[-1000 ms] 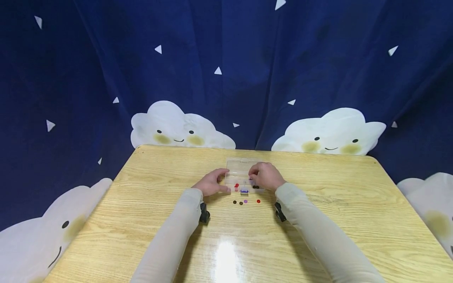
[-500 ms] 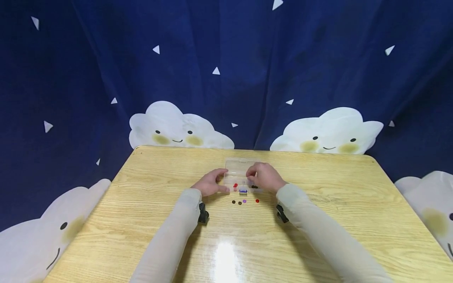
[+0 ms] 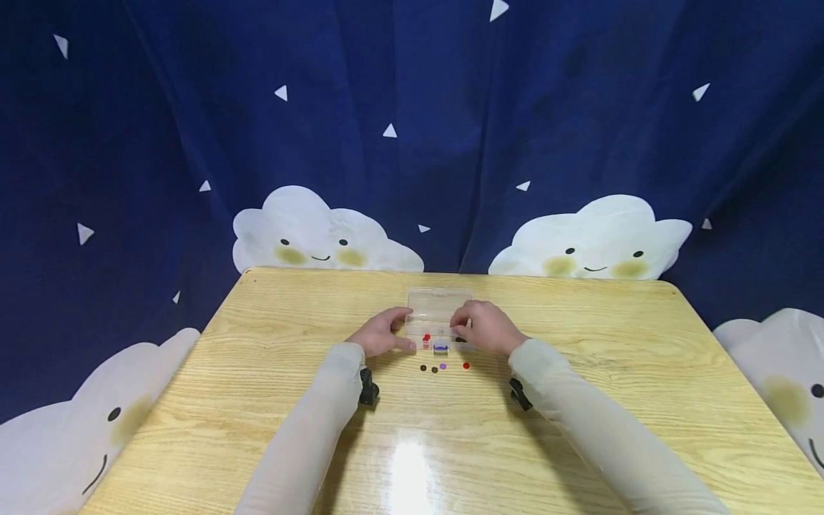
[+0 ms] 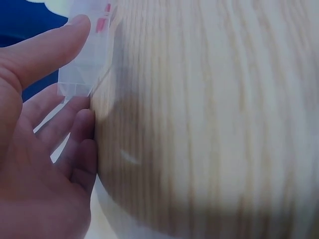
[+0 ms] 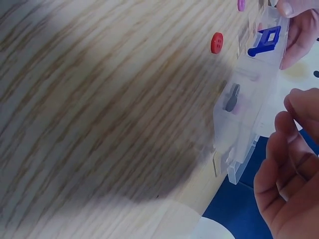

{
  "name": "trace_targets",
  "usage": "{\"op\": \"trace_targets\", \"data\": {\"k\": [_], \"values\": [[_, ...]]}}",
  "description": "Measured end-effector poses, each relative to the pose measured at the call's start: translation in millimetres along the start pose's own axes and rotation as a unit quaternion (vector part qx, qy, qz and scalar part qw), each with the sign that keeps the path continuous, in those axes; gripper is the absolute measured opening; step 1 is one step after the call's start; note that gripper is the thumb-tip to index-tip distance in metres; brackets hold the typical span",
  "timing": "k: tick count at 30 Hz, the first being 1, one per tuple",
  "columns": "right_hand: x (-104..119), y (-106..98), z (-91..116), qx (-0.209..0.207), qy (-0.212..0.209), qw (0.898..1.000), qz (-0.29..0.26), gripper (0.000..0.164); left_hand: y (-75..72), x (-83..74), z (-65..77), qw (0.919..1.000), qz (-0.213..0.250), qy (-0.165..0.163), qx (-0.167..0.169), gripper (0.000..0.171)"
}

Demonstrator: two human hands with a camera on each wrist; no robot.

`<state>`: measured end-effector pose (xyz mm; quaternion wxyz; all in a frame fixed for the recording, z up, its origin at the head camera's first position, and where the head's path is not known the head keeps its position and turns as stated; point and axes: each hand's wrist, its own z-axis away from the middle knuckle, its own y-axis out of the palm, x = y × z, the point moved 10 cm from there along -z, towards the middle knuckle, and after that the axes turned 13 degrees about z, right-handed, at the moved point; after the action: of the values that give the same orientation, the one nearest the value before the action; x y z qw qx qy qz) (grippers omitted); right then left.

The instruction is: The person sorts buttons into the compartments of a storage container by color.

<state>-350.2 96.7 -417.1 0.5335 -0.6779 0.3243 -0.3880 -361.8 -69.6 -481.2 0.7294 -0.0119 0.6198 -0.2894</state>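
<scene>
A clear plastic box point(image 3: 439, 303) lies on the table with its lid raised at the back. My left hand point(image 3: 381, 332) grips its left end, thumb point(image 4: 75, 37) on the front wall and fingers behind. Above the right part of the box, my right hand point(image 3: 491, 327) hovers with loosely curled fingers; nothing shows between them in the right wrist view. Through the walls appear red buttons point(image 3: 426, 337) on the left and dark buttons point(image 5: 232, 99) on the right. A faint purple shape shows beside the dark ones. The front carries a blue clasp point(image 5: 260, 48).
In front of the box lie a red button point(image 3: 466, 365), a purple button point(image 3: 443, 366) and two dark buttons point(image 3: 423, 368). They rest on the wooden table point(image 3: 290, 307). A dark blue curtain point(image 3: 425, 143) with clouds hangs behind the back edge.
My right hand has drawn slightly back and to the right from the box. A purple piece seen at its fingertips earlier no longer shows there. The left hand keeps its hold.
</scene>
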Motion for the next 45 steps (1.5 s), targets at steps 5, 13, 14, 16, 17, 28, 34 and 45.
{"op": "trace_targets", "data": {"k": [5,13,14,16,17,28,34,45], "values": [[1,0,1,-0.006,-0.006,1.000,-0.002,0.009,-1.3,0.8,-1.5,0.9999,-0.010,-0.001,-0.001,0.078],[2,5,1,-0.010,-0.013,1.000,0.003,0.009,-3.7,-0.8,-2.0,1.0000,-0.006,-0.004,-0.002,0.077],[2,6,1,-0.009,-0.014,1.000,0.004,0.009,-3.4,-0.7,-2.2,1.0000,-0.006,-0.004,-0.001,0.077],[1,7,1,-0.007,-0.010,1.000,0.004,0.009,-2.6,-0.8,-2.9,1.0000,-0.005,-0.002,0.002,0.077],[1,7,1,-0.006,-0.007,1.000,0.002,0.009,-2.4,-1.2,-3.1,1.0000,-0.004,-0.001,0.003,0.077],[1,4,7,-0.008,-0.009,1.000,-0.013,0.008,-0.1,-0.1,-1.4,1.0000,0.003,-0.003,0.004,0.077],[5,7,11,0.004,-0.010,1.000,-0.020,0.008,0.6,-0.4,-1.2,1.0000,0.002,0.002,0.000,0.077],[20,7,20,-0.009,-0.035,0.999,-0.017,0.009,0.1,1.2,-3.7,0.9999,0.008,0.006,-0.005,0.076]]}}
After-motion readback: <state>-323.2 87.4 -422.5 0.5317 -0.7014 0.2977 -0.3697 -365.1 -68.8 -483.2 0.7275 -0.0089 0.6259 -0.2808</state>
